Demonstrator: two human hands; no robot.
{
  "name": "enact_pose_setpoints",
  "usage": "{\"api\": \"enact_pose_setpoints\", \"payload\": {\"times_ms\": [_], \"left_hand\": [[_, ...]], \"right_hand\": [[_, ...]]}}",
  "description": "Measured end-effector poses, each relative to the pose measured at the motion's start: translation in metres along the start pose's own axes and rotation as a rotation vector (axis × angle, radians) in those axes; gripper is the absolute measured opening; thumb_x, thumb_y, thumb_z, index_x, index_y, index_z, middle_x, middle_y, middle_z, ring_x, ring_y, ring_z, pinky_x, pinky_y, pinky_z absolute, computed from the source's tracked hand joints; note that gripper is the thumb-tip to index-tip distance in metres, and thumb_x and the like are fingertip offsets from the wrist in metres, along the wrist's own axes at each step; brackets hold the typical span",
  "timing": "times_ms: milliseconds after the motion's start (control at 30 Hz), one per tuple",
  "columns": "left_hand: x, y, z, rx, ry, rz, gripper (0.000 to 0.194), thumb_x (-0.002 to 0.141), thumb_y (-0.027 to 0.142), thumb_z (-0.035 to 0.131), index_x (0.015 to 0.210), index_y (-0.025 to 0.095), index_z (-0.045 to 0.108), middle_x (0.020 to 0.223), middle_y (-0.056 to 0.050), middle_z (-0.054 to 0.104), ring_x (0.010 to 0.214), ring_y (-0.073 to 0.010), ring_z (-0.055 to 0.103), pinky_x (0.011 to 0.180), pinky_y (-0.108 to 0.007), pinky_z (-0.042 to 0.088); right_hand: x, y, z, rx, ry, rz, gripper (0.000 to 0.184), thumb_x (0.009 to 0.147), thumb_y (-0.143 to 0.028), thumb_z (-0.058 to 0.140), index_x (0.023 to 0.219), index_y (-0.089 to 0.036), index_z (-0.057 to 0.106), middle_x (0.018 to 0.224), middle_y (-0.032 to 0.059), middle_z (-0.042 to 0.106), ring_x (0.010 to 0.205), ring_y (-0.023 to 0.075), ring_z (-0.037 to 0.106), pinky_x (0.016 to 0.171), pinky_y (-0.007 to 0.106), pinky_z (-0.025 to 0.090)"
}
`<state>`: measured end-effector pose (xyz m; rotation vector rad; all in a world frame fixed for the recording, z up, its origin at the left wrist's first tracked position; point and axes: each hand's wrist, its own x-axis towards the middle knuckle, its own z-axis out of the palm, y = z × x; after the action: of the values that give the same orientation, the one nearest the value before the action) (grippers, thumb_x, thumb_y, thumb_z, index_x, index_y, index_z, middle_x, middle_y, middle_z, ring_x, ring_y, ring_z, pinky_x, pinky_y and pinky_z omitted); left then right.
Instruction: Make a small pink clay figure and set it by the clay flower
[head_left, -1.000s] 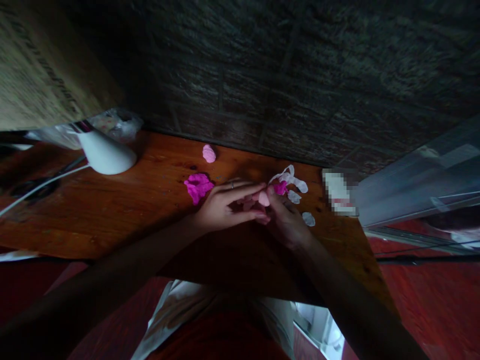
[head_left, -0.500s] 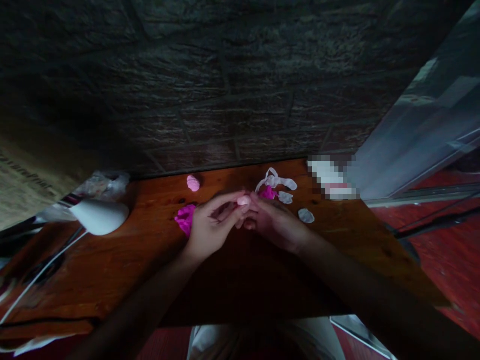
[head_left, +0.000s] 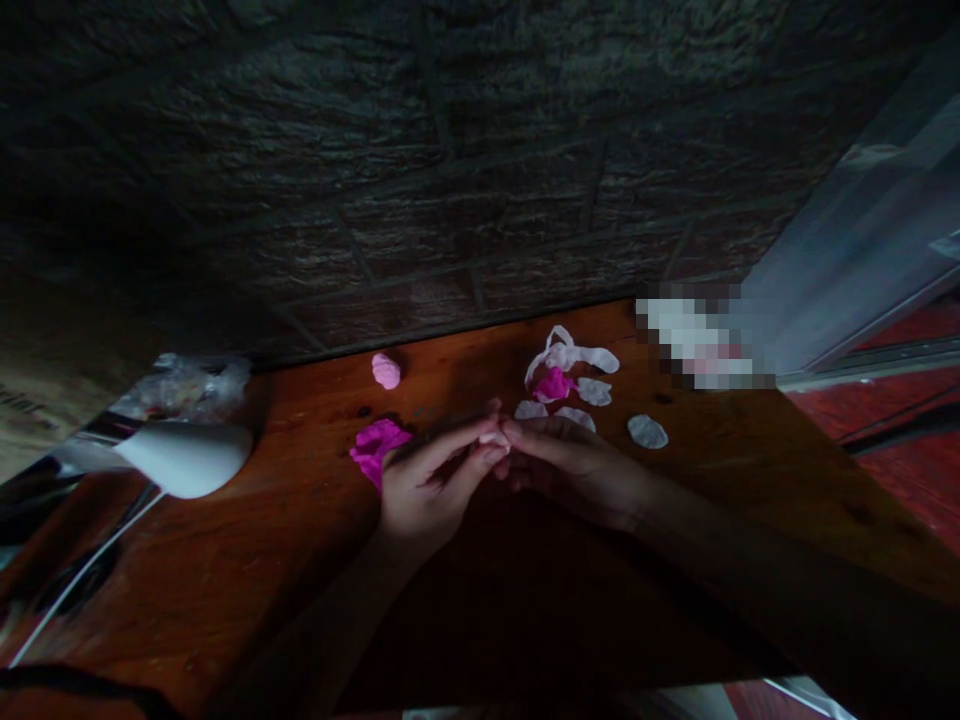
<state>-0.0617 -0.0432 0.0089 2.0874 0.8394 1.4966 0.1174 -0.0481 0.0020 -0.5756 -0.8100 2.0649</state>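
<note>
A small pale pink piece of what looks like modelling clay (head_left: pixel 495 438) is pinched between the fingertips of both hands over the table. My left hand (head_left: pixel 435 475) is closed on its left side, thumb and forefinger together. My right hand (head_left: pixel 574 465) closes on it from the right. Beside the left hand lies a crumpled magenta lump (head_left: pixel 377 447), partly hidden by that hand. Farther back sits a pink lump (head_left: pixel 386 371). Behind the right hand are a smaller magenta piece (head_left: pixel 553 385), a curved pale strip (head_left: pixel 596 358) and several flat pale discs, one disc (head_left: pixel 647 432) off to the right.
On the left of the wooden table (head_left: pixel 300 560) lies a white cone-shaped object (head_left: pixel 191 458) with a cable, near crumpled clear plastic (head_left: pixel 199 385). A dark brick wall (head_left: pixel 450 200) closes off the back. A pixelated white item (head_left: pixel 697 345) lies at the back right.
The view has shifted slightly and darkened. Both hands sit a little lower, uncovering more pale discs behind the right one. The small piece stays pinched between the fingertips and is more covered now.
</note>
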Motion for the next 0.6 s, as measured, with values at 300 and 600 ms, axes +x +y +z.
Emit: {"api": "enact_pose_setpoints", "payload": {"times_ms": [300,600], "left_hand": [[-0.0071,-0.0036,0.0058,0.018,-0.023,-0.03,0.051,0.084,0.011,0.081,0.132,0.025,0.071,0.122,-0.006,0.079,0.103,-0.0203,0.08,0.093,-0.03,0.067],[-0.0047,-0.0051,-0.001,0.14,-0.023,0.127,0.045,0.076,0.012,0.089,0.116,0.028,0.077,0.105,0.0,0.084,0.089,-0.0189,0.082,0.083,-0.029,0.07]], "right_hand": [[-0.0021,-0.0064,0.0018,-0.26,0.043,-0.101,0.038,0.083,-0.058,0.08,0.085,-0.019,0.082,0.075,0.0008,0.073,0.068,0.0101,0.061,0.063,0.022,0.043],[-0.0033,-0.0078,-0.0062,-0.381,-0.032,-0.059,0.038,0.083,-0.057,0.08,0.083,-0.019,0.081,0.073,0.0006,0.073,0.066,0.0119,0.06,0.064,0.026,0.043]]}}
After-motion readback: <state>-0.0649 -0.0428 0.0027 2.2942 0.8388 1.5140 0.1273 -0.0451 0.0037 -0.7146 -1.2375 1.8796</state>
